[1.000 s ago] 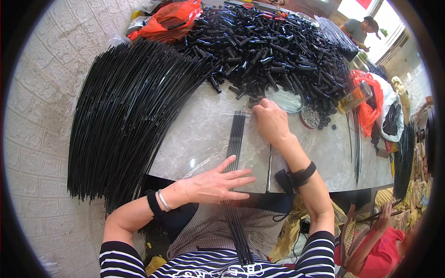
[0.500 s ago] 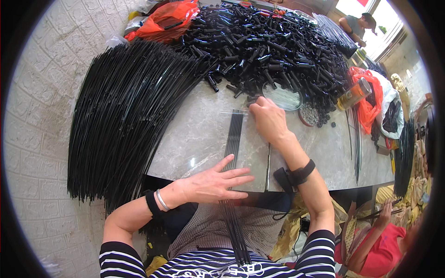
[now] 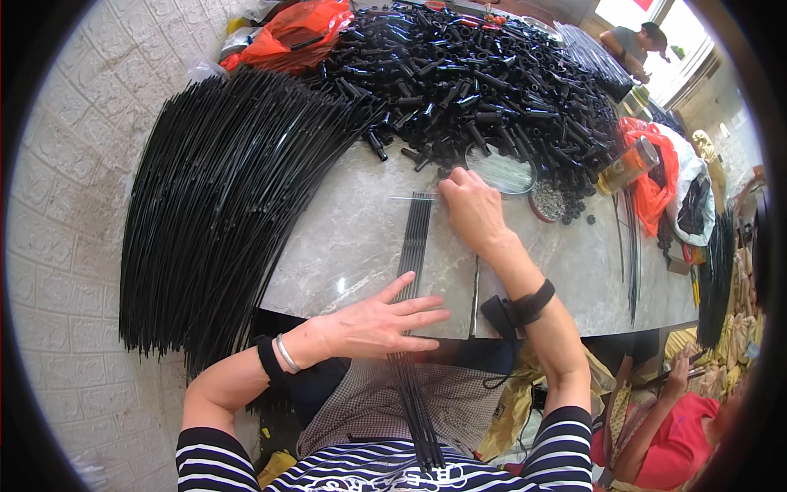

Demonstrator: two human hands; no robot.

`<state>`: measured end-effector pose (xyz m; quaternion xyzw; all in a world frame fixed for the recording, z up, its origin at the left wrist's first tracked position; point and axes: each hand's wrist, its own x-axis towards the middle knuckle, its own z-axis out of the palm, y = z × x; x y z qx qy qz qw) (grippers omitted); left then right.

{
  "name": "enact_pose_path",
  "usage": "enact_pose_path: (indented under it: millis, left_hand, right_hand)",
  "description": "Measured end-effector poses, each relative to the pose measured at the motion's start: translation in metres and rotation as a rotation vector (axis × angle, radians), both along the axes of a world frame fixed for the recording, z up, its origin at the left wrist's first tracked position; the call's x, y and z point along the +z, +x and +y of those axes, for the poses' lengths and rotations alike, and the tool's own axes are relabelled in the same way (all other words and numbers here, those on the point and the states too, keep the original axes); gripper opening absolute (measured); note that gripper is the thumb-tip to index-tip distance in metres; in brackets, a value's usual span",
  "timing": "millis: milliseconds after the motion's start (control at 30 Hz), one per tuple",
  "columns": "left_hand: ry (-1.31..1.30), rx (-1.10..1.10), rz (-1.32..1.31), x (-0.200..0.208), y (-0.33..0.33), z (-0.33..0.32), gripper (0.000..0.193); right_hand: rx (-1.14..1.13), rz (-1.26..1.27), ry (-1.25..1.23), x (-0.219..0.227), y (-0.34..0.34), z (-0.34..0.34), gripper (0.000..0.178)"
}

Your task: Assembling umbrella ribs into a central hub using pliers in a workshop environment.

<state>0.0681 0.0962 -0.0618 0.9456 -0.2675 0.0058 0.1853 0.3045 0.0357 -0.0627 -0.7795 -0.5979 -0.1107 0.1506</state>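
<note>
A flat row of several thin black rods (image 3: 416, 238) runs over the table's near edge toward my body. Across them lies my left hand (image 3: 381, 322), palm down with fingers spread, pressing on the row without gripping it. At the rods' far end, a thin pale rod (image 3: 403, 198) crosses over them. My right hand (image 3: 471, 201) pinches near the right end of that pale rod; its fingertips are partly hidden from view. Just beyond this hand sits a round dish (image 3: 502, 172) of fine clear sticks, with a small red bowl (image 3: 548, 201) of tiny metallic pieces beside it.
A big heap of black tubular parts (image 3: 467, 82) covers the far table. On the left lies a thick sheaf of black rods (image 3: 221, 213). An orange bag (image 3: 303, 33), a jar (image 3: 628, 166) and red and white bags (image 3: 689, 205) stand around. Two other people are at right.
My right hand has shifted very slightly left along the pale rod. My left hand and the black rods stay in place.
</note>
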Motion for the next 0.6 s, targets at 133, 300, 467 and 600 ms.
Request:
enact_pose_path:
  millis: [133,300,467,600]
  left_hand:
    - [0.012,-0.004,0.004,0.001,0.0,0.0,0.053]
    - [0.032,-0.007,0.004,0.0,0.001,0.0,0.054]
    - [0.022,-0.01,-0.052,-0.001,0.001,0.0,0.051]
    - [0.002,0.006,-0.065,-0.003,0.0,0.001,0.05]
  right_hand:
    - [-0.026,0.022,-0.012,0.0,-0.002,0.002,0.006]
    - [-0.022,0.036,-0.021,0.0,-0.006,0.009,0.005]
    - [0.0,0.083,-0.023,-0.001,-0.01,0.017,0.013]
    - [0.053,0.217,0.103,0.001,-0.009,0.01,0.017]
